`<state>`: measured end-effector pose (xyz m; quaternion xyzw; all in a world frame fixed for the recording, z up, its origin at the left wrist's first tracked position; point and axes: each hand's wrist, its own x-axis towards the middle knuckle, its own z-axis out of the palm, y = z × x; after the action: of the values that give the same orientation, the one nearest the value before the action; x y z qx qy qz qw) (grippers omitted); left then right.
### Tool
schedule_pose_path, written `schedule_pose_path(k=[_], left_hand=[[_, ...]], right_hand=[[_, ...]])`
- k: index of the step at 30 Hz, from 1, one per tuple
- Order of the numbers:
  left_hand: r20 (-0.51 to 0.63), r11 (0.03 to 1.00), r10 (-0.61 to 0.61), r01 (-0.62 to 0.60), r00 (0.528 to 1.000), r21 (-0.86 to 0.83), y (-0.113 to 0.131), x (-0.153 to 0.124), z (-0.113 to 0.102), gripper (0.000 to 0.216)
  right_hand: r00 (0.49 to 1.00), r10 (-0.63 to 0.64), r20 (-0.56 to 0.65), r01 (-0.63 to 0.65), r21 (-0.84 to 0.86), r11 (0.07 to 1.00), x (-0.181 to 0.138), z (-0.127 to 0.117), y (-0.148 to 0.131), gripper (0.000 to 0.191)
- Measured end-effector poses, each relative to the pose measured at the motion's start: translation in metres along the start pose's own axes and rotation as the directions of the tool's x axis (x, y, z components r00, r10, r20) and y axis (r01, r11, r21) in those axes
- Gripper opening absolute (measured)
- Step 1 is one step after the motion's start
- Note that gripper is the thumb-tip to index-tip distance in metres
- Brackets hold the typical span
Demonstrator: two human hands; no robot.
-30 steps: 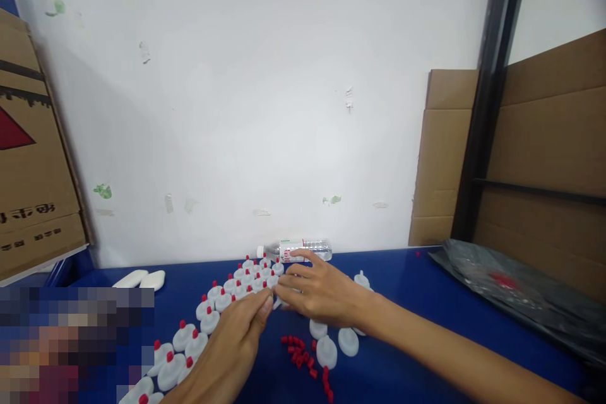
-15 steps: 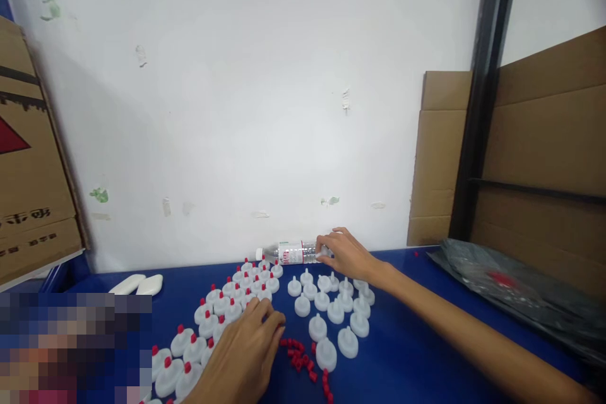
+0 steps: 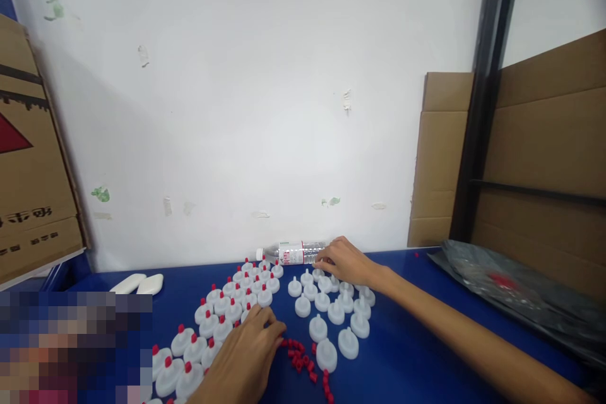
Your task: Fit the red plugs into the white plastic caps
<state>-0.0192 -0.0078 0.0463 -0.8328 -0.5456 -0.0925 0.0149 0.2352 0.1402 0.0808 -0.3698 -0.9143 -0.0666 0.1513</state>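
My right hand [image 3: 348, 262] reaches to the back of the blue table, its fingertips closed on the top of a white spouted cap [image 3: 318, 274]. Around and below it stand several more white spouted caps [image 3: 322, 302] with bare tips. My left hand [image 3: 246, 350] rests lower, left of a pile of small red tips [image 3: 298, 363]. Its fingers are curled together, and whatever they may hold is hidden. Left of that hand, white caps fitted with red tips [image 3: 233, 310] stand in slanted rows; the hand and forearm cover some of them.
A clear plastic bottle [image 3: 290, 253] lies against the wall behind the caps. Two white oval pieces [image 3: 150, 285] lie at back left. A grey plastic bag [image 3: 502, 290] lies at right. Cardboard [image 3: 38, 151] stands at left, with more cardboard [image 3: 438, 170] at right. The lower left corner is blurred out.
My right hand has come down slightly from in front of the bottle, and a white cap now shows under its fingertips at the back row. My left hand has shifted slightly downward.
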Motion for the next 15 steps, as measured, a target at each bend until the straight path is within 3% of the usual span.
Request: schedule_pose_path(k=[3,8,15], left_hand=[[-0.003,0.999,0.032,-0.032,0.999,0.029,-0.002,0.000,0.007,0.044],[-0.061,0.995,0.096,-0.096,0.993,0.014,-0.004,0.000,0.019,0.040],[-0.089,0.994,0.108,-0.109,0.990,-0.004,0.008,-0.007,0.004,0.032]], right_hand=[[0.999,-0.012,-0.045,0.012,-0.001,1.000,0.000,-0.004,-0.002,0.039],[0.991,-0.106,-0.080,0.107,-0.001,0.994,0.007,-0.013,-0.033,0.036],[0.984,-0.178,0.024,0.179,-0.071,0.981,0.038,0.000,-0.077,0.049]])
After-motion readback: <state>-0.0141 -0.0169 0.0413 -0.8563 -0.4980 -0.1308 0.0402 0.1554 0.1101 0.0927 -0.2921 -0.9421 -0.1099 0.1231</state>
